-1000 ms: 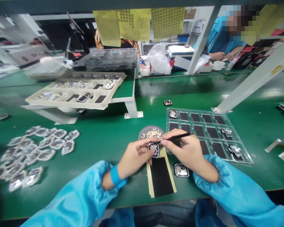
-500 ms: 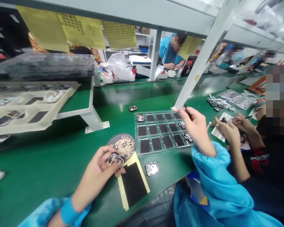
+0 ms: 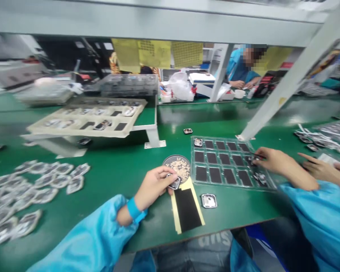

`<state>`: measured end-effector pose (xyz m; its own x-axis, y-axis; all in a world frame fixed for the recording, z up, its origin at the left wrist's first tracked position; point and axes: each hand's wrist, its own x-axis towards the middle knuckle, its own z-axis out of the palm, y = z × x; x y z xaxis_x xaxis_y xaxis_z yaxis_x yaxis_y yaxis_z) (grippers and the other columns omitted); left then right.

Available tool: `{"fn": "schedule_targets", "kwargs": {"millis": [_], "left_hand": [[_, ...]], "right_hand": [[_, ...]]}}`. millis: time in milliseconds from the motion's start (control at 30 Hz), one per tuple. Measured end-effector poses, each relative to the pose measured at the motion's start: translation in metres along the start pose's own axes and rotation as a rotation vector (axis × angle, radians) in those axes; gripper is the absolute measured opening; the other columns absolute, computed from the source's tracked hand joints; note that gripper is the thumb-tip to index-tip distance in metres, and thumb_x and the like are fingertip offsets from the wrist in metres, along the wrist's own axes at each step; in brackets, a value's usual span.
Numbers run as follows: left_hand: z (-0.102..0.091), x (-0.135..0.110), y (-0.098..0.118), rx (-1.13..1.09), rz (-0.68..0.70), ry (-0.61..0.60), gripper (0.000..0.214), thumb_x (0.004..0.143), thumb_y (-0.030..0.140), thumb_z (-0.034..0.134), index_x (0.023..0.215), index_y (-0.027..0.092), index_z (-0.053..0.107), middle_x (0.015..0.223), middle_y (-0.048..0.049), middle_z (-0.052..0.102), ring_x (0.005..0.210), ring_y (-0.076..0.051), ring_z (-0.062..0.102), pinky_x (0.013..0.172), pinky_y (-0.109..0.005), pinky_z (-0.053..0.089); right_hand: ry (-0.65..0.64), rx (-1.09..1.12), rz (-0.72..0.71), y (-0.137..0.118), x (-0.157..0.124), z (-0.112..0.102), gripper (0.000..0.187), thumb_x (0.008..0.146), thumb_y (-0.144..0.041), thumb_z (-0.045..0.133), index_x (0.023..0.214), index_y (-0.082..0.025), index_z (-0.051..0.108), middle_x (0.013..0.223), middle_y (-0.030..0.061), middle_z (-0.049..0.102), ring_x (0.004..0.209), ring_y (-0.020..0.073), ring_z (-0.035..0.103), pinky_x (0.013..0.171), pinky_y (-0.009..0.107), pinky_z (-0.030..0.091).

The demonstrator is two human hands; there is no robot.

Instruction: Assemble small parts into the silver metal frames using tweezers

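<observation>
My left hand (image 3: 153, 187) pinches a small square watch case (image 3: 174, 183) between thumb and fingers, beside a round dish (image 3: 170, 159) of tiny tan pieces. Below it lies a black pad (image 3: 188, 209) on yellow paper, with a second watch case (image 3: 209, 201) to its right. My right hand (image 3: 276, 162) grips dark, thin tweezers (image 3: 257, 155), their tip over the right column of a clear tray (image 3: 194, 166). Small blurred parts (image 3: 259, 176) lie in that column. Most other compartments show black pads; the far-left corner one holds a watch case (image 3: 198, 142).
Many watch parts (image 3: 45, 179) in pale holders spread over the left of the green bench. A low stand (image 3: 155, 138) carries a cream tray (image 3: 113, 133). A slanted post (image 3: 274, 107) stands behind the clear tray. A co-worker's hand (image 3: 319, 166) is close on the right.
The view has swung left, bringing the parts on the left into sight. My right hand has lowered, and its tweezers now point into the tray's right column. The left hand still holds the watch case.
</observation>
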<state>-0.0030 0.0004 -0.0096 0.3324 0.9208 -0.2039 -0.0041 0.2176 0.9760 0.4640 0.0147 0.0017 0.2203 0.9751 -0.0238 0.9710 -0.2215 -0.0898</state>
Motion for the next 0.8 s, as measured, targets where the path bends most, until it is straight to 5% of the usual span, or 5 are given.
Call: {"fn": "schedule_targets", "kwargs": {"millis": [100,233,367,467,800], "left_hand": [[-0.004,0.002,-0.002,-0.047,0.007,0.015,0.034,0.079,0.040,0.080,0.092,0.011,0.068,0.065,-0.0031,0.069,0.044,-0.009,0.062,0.037,-0.014,0.026],[-0.007,0.004,-0.002,-0.104,0.009,0.069,0.035,0.077,0.041,0.082,0.089,0.011,0.069,0.065,-0.0031,0.069,0.043,-0.010,0.061,0.036,-0.015,0.024],[-0.009,0.004,-0.001,-0.131,0.068,0.104,0.037,0.085,0.044,0.073,0.100,0.011,0.071,0.074,-0.0074,0.073,0.054,-0.015,0.069,0.040,-0.017,0.031],[-0.010,0.003,0.000,-0.167,0.136,0.100,0.035,0.086,0.038,0.072,0.108,0.011,0.072,0.080,-0.0080,0.074,0.063,-0.016,0.070,0.047,-0.020,0.040],[-0.004,-0.005,0.004,-0.170,0.215,0.059,0.045,0.078,0.015,0.073,0.123,0.013,0.069,0.117,-0.0128,0.074,0.100,-0.023,0.070,0.078,-0.027,0.054]], "right_hand": [[0.077,0.014,-0.059,-0.012,0.001,-0.018,0.015,0.075,-0.034,0.080,0.080,-0.022,0.073,0.081,0.0140,0.076,0.066,0.0248,0.068,0.056,0.036,0.043],[0.338,0.363,-0.245,-0.091,-0.023,-0.036,0.024,0.074,-0.046,0.081,0.082,-0.025,0.075,0.073,0.0064,0.074,0.058,0.0216,0.064,0.057,0.036,0.047],[0.092,0.855,-0.519,-0.193,-0.050,-0.032,0.028,0.081,-0.048,0.076,0.092,-0.022,0.079,0.091,0.0071,0.079,0.077,0.0244,0.072,0.071,0.039,0.058],[-0.187,1.079,-0.569,-0.237,-0.057,-0.016,0.027,0.084,-0.044,0.074,0.095,-0.021,0.079,0.094,0.0062,0.079,0.082,0.0224,0.073,0.074,0.036,0.059],[-0.441,1.195,-0.433,-0.259,-0.065,0.018,0.032,0.081,-0.046,0.077,0.073,-0.015,0.074,0.066,0.0014,0.071,0.056,0.0116,0.059,0.054,0.023,0.044]]}}
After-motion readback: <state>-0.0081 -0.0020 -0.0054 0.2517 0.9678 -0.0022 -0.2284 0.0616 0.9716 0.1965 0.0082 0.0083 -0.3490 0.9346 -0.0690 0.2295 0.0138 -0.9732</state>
